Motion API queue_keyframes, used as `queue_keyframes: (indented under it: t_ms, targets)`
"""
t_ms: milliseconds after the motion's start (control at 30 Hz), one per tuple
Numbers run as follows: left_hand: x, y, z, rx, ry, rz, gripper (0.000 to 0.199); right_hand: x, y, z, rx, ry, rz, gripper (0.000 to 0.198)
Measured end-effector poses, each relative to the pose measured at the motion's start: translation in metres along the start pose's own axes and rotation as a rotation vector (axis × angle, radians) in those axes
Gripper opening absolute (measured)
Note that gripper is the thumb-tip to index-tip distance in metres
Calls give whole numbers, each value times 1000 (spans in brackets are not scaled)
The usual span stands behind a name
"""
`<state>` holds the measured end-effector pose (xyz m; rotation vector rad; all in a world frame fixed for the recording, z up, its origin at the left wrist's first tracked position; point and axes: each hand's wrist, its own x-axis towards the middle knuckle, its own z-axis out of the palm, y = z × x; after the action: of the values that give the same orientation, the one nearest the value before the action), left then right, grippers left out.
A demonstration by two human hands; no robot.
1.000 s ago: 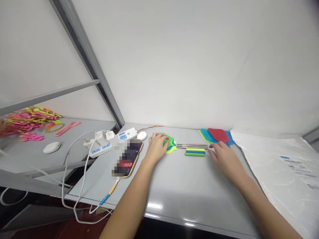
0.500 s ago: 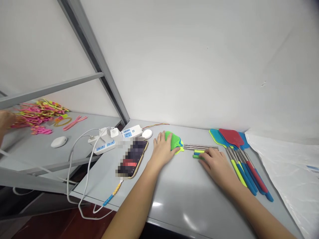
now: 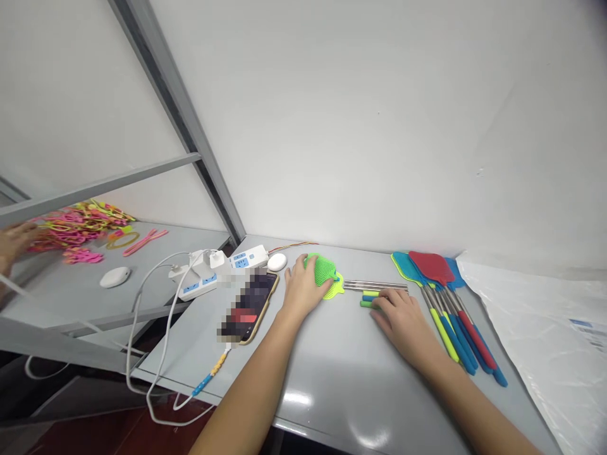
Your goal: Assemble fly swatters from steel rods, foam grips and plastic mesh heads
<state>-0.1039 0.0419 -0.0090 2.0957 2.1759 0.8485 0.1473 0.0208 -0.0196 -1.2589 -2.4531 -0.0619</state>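
My left hand [image 3: 301,287] has its fingers and thumb closed round the edges of a green fly swatter head [image 3: 325,270]. Under it a yellow-green fly swatter head [image 3: 336,289] shows, with a bit of blue between the two. Thin metal rods [image 3: 374,285] extend rightward from these heads. Over short handle tubes, among them a green handle [image 3: 366,304] and a blue handle [image 3: 368,297], my right hand [image 3: 398,313] has its fingers bent round them. Its palm hides most of the tubes.
Finished-looking fly swatters [image 3: 431,268] lie stacked at right, beside a white plastic sheet [image 3: 526,316]. To the left are a phone [image 3: 251,306] on a cable, power strips [image 3: 249,258] and a white round case [image 3: 277,262]. Another person's hand [image 3: 16,243] touches a colourful pile [image 3: 85,224].
The green swatter head has shifted slightly off the yellow-green one, with my left hand on it. My right hand stays at the handles. The view has tilted a little.
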Motion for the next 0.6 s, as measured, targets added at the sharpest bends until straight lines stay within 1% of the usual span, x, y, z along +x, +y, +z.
queue_keyframes:
  t_ms: [100,200,300,400,500,600]
  targets:
    - [1,6,-12,-70,135,12,61,0,-1,1,28,-11,-20,11]
    - [-8,20,-24,-179,200,29,59,0,-1,3,55,-7,-36,15]
    - [-33,38,-30,-245,183,28,59,0,-1,5,66,-1,-44,18]
    - [-70,51,-30,-221,131,44,60,0,0,6,56,-2,-41,20]
    - [-106,50,-28,-147,58,25,57,0,0,8,36,-7,-64,15]
    - [-128,43,-28,-35,19,-47,56,-1,-1,9,21,-4,-88,13]
